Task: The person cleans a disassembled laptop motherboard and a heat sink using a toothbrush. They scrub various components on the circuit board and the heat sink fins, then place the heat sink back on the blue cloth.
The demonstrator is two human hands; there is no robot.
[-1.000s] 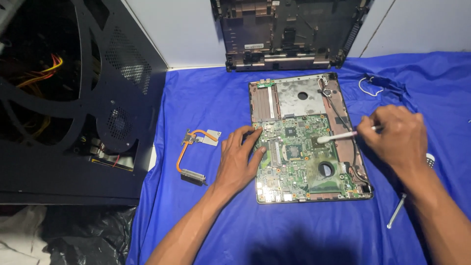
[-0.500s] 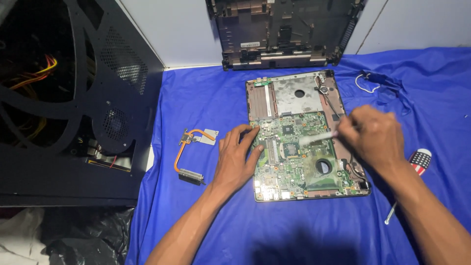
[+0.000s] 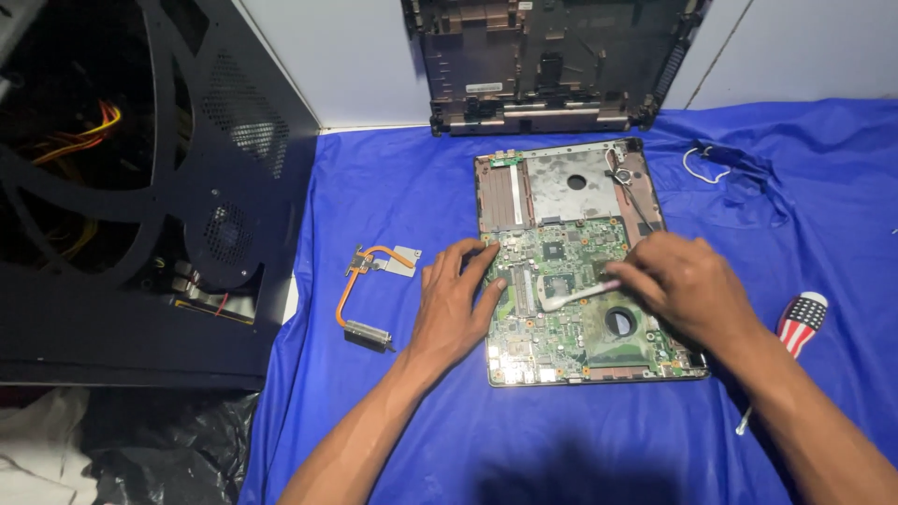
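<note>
Since a moment ago right hand (image 3: 687, 288), clamped on a slim white brush (image 3: 572, 297), has slid leftward over the green laptop motherboard (image 3: 571, 309) on the blue-clothed counter (image 3: 412, 187); left hand (image 3: 456, 304), fingers spread, braces its edge; cleaning step, next stroke needs light pressure.

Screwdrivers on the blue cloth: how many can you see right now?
1: a screwdriver with a striped handle lies on the blue cloth, right of the laptop base, partly behind the right forearm. Others may be hidden under the arms.

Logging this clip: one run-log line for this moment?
left hand: flat on board edge | right hand: holds brush, tip on board | heatpipe, screwdriver: on cloth
</note>
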